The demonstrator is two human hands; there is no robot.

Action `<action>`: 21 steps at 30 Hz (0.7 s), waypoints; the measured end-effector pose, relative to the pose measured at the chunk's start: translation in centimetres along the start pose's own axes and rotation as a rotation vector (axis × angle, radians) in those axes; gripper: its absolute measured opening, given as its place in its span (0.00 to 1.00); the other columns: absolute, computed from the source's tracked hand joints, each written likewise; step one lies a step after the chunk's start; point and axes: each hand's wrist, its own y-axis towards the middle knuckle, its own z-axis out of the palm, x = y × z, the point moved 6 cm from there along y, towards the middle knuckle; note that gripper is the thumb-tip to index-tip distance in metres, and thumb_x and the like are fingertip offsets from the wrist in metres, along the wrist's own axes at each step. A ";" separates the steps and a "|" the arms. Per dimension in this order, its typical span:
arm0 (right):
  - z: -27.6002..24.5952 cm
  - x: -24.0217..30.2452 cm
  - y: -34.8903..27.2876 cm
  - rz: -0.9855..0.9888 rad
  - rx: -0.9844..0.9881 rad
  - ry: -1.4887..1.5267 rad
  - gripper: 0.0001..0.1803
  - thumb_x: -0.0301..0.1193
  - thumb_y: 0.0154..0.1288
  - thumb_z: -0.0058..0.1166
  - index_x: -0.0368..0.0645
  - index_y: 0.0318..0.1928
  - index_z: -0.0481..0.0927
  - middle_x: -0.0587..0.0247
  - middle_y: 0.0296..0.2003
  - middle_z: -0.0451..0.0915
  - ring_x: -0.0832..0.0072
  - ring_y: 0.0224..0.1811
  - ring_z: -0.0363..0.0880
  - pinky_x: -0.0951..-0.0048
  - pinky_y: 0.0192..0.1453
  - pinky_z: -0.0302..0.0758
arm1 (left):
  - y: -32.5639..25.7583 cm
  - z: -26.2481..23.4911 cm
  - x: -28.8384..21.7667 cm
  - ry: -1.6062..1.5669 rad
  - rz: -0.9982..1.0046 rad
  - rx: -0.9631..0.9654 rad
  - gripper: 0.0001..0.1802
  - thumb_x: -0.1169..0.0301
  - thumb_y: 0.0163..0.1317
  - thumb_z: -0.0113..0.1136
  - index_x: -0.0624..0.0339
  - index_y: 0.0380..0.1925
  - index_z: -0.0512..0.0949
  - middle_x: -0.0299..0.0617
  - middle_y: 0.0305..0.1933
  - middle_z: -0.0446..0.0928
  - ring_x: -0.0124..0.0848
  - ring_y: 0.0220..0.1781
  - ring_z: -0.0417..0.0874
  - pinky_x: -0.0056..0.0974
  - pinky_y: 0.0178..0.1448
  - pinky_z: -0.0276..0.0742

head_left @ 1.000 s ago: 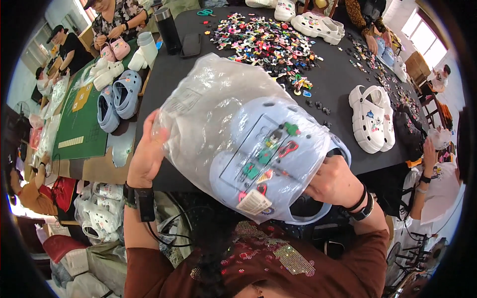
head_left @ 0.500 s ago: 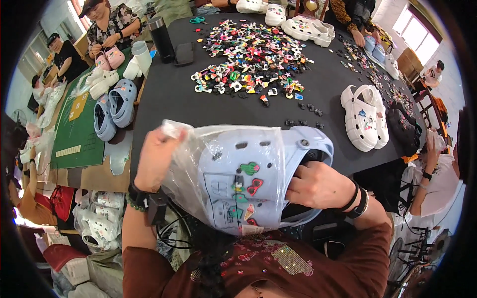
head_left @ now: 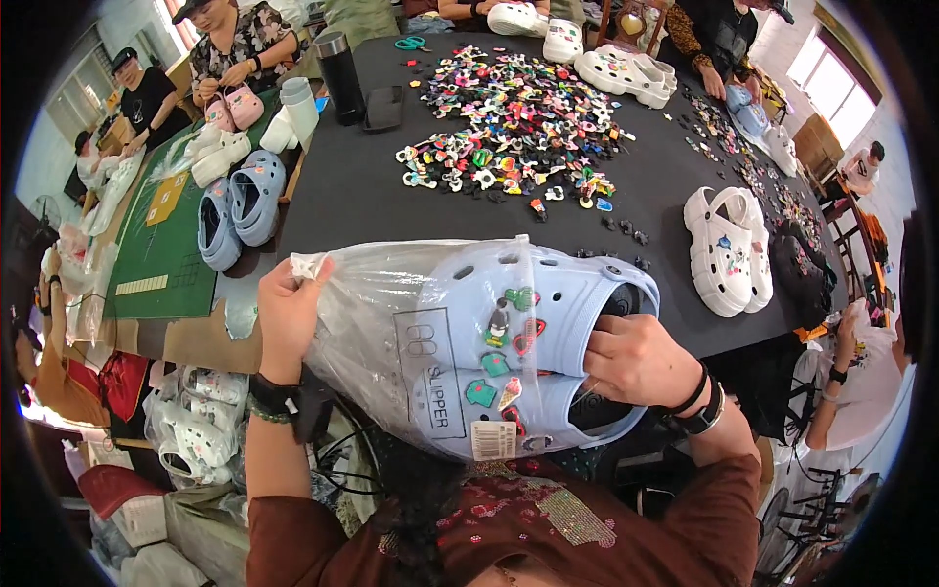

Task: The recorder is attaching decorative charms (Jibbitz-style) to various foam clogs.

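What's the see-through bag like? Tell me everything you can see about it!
The bag looks like thin, shiny, wrinkly clear plastic. It has a black printed frame with shoe shapes and lettering, and a pale label shows low down. It's stretched sideways: the left hand pinches its bunched left end, and its open right end goes around the blue clogs, leaving their heels sticking out.
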 end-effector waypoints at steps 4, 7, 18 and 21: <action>0.5 -1.3 -1.3 0.081 -0.020 -0.010 0.14 0.33 0.45 0.66 0.43 0.32 0.77 0.65 0.29 0.75 0.65 0.31 0.78 0.64 0.31 0.77 | -0.6 -0.9 -2.1 0.403 0.435 -0.153 0.08 0.71 0.62 0.68 0.67 0.30 0.84 0.37 0.19 0.75 0.21 0.20 0.65 0.31 0.25 0.60; 0.1 -1.5 -1.4 0.111 -0.033 -0.008 0.13 0.32 0.45 0.66 0.43 0.30 0.77 0.64 0.27 0.74 0.64 0.30 0.78 0.64 0.31 0.76 | -0.3 -1.4 -2.7 0.470 0.521 -0.164 0.08 0.70 0.63 0.68 0.66 0.32 0.84 0.41 0.19 0.74 0.23 0.20 0.65 0.31 0.25 0.60; -0.1 -0.8 -1.4 0.057 0.034 0.103 0.17 0.34 0.47 0.68 0.41 0.35 0.77 0.62 0.31 0.76 0.61 0.33 0.79 0.62 0.34 0.77 | 1.6 -1.5 0.8 0.126 0.093 -0.136 0.08 0.69 0.65 0.66 0.63 0.37 0.85 0.41 0.21 0.75 0.20 0.24 0.68 0.30 0.29 0.62; -0.4 -0.7 -1.7 0.106 0.047 0.114 0.16 0.33 0.47 0.68 0.40 0.35 0.78 0.61 0.30 0.77 0.61 0.32 0.80 0.62 0.34 0.77 | 1.0 -0.9 -1.5 0.541 0.481 -0.244 0.10 0.68 0.67 0.65 0.65 0.34 0.84 0.34 0.25 0.77 0.19 0.25 0.70 0.29 0.29 0.63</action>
